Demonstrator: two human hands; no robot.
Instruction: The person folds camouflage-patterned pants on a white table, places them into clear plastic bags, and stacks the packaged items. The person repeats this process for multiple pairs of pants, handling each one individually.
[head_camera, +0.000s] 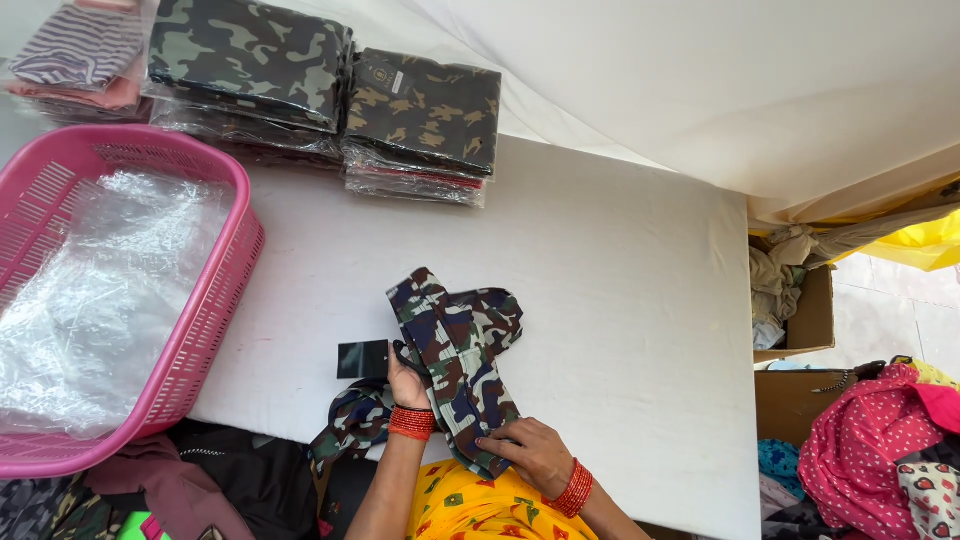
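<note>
Camouflage garment lies near the table's front edge, part hanging off toward me. My left hand pinches its edge beside a black tag, keeping the strip taut; my right hand presses flat, fingers spread, pinning the lower end. Left fingertips hidden under cloth; garment type unclear.

The head camera looks steeply down from close above onto the white table, facing 12 o'clock.
</note>
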